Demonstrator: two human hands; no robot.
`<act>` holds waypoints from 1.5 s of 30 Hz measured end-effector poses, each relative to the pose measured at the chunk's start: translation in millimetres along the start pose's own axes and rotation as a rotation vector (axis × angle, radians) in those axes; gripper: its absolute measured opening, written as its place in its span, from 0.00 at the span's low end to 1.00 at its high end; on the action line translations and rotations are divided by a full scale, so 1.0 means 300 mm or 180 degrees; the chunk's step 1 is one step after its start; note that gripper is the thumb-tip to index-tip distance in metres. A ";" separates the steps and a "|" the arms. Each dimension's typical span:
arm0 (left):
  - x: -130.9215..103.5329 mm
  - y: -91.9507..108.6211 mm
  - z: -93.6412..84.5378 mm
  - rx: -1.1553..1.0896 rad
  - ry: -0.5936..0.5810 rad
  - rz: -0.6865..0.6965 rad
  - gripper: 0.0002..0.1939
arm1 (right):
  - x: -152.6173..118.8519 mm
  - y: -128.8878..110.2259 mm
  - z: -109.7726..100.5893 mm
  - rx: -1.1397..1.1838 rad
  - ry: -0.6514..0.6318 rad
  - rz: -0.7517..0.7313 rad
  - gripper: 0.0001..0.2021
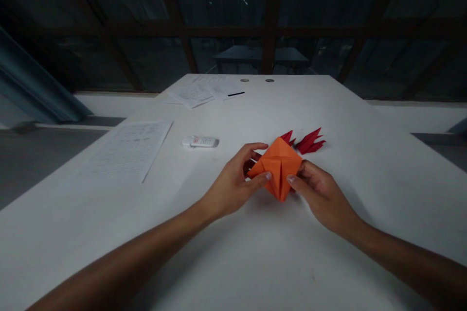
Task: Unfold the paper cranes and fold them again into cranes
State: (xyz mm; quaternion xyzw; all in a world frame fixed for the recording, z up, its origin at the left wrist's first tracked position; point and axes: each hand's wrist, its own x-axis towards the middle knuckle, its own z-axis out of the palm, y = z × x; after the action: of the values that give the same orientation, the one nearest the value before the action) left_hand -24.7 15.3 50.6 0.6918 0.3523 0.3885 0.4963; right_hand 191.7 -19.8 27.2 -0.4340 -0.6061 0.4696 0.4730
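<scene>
An orange folded paper (280, 163) is held up between my two hands, its creased, diamond-like face toward me. My left hand (239, 180) grips its left side, thumb on the front and fingers partly hidden behind. On the right side, my right hand (323, 192) pinches the paper with the thumb in front and the other fingers behind it. Just beyond lies a red folded paper piece (311, 142) with several points. More red paper (287, 137) shows behind the orange paper's upper edge, partly covered by it.
The white table (226, 262) bears a white tube (200, 142) left of centre, a printed sheet (124, 150) at the left and several papers (197, 91) with a black strip (236, 94) farther back. Two round discs (244, 80) (269, 80) are near the far edge.
</scene>
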 end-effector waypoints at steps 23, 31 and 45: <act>-0.014 0.021 0.011 0.0737 0.0040 0.0425 0.25 | -0.013 -0.004 0.019 -0.0016 0.0320 -0.0201 0.26; -0.024 0.021 0.026 0.0862 0.0006 0.0507 0.26 | -0.011 -0.013 0.018 -0.0350 0.0397 -0.0257 0.30; -0.022 0.025 0.019 0.1157 -0.0116 0.0504 0.29 | -0.017 -0.004 0.012 -0.0489 0.0397 -0.0754 0.24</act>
State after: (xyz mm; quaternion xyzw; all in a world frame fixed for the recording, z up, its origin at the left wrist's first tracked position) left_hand -21.7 5.3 55.5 0.8025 0.3521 0.3438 0.3374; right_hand 188.9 -25.4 27.0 -0.4227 -0.6567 0.3348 0.5272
